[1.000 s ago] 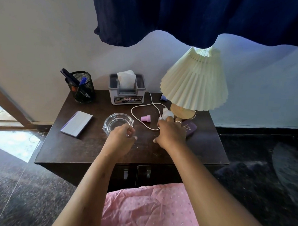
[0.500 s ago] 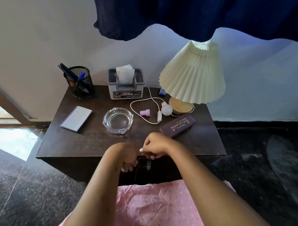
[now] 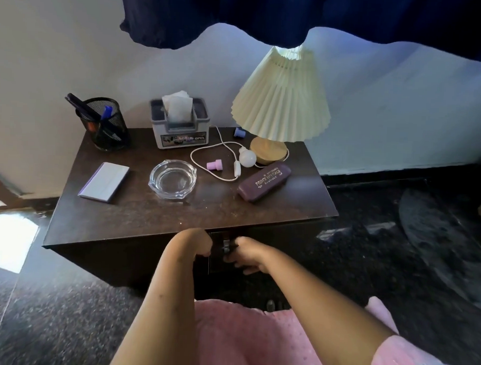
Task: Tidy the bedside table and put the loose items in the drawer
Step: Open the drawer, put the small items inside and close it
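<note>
Both hands are down at the front of the dark wooden bedside table (image 3: 122, 221), below its top edge. My left hand (image 3: 196, 242) is curled into a fist over the spot of the left drawer handle, which it hides. My right hand (image 3: 245, 255) has loosely spread fingers that reach the lower end of the metal right drawer handle (image 3: 226, 243); the handle itself stays uncovered. On the table top lie a purple glasses case (image 3: 264, 181), a pink cap (image 3: 213, 165), a white bulb (image 3: 247, 157), a blue cap (image 3: 239, 132), a glass ashtray (image 3: 172, 178) and a notepad (image 3: 105, 182).
A pleated lamp (image 3: 281, 101) stands at the back right, its white cord and switch (image 3: 236, 165) looped over the top. A tissue box (image 3: 180, 124) and a mesh pen holder (image 3: 105, 124) stand at the back. Dark curtain hangs above. Pink cloth covers my lap.
Both hands have drawn back from the table top and dropped to the drawer front. The glasses case, bulb and cord are uncovered now. The camera has moved closer and tilted down.
</note>
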Motion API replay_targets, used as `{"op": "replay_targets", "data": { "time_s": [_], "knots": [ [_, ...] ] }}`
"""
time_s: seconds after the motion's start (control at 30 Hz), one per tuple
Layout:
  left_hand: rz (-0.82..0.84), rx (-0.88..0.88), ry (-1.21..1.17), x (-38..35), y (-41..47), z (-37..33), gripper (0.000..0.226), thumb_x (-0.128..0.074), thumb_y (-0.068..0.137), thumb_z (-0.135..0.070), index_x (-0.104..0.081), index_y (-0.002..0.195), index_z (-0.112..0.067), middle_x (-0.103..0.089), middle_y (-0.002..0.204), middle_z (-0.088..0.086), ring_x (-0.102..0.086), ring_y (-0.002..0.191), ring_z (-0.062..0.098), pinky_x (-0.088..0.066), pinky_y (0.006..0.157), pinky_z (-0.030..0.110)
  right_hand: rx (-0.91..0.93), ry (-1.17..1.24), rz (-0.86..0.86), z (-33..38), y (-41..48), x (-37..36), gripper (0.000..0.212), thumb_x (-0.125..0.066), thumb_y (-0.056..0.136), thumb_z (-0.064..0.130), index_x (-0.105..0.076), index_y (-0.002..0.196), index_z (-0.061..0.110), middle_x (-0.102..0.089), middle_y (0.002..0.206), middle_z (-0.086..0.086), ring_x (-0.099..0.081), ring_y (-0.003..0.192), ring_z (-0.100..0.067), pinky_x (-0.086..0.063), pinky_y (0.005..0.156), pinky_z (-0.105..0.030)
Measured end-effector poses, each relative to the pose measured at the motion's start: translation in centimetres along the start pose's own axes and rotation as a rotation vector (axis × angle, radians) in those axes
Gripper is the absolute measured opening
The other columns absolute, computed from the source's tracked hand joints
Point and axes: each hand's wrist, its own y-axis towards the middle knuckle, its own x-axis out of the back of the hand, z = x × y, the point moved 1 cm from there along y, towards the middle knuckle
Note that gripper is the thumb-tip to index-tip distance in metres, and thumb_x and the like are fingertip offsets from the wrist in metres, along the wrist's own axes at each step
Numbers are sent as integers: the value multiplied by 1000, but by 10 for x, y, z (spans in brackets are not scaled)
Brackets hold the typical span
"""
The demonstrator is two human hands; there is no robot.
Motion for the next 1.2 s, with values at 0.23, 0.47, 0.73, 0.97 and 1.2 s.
{"op": "replay_targets", "data": {
  "time_s": [0.23, 0.47, 0.73, 0.97, 1.2],
  "knots": [
    [-76, 39, -158, -16, -3, -17, 36, -40, 98, -6, -47, 133, 2, -50, 138, 19, -52, 121, 28, -43, 106, 38, 5, 33, 118, -26, -4, -5, 83, -63, 88, 15, -11, 148, 38, -46, 142, -9, -51, 121, -23, -48, 85, -36],
    [-59, 133, -370, -19, -2, -17, 33, -46, 96, -6, -48, 129, 0, -50, 109, 13, -49, 102, 21, -46, 95, 39, 39, 57, 122, -23, 6, -20, 69, -58, 92, 13, -20, 147, 28, -44, 143, -6, -50, 126, -23, -46, 94, -38],
    [-59, 113, -285, -16, -5, -30, 40, -50, 95, -8, -44, 133, 0, -49, 113, 16, -51, 105, 27, -46, 97, 43, 64, -96, 127, -26, 12, -7, 64, -57, 92, 14, -27, 147, 25, -45, 141, -7, -51, 123, -23, -47, 95, -40],
    [-58, 67, -82, -16, -12, -34, 41, -50, 96, -12, -47, 134, 2, -51, 138, 19, -53, 123, 30, -42, 103, 38, 64, -156, 132, -27, 11, -7, 64, -57, 92, 14, -25, 146, 25, -45, 142, -7, -52, 123, -24, -47, 97, -42],
    [-88, 27, 124, -11, -18, -37, 35, -43, 100, -14, -51, 130, 2, -57, 113, 16, -47, 91, 20, -45, 95, 30, 94, -264, 103, -20, 11, -6, 60, -55, 94, 15, -28, 147, 14, -47, 139, -13, -53, 121, -28, -46, 89, -34]
  ]
}}
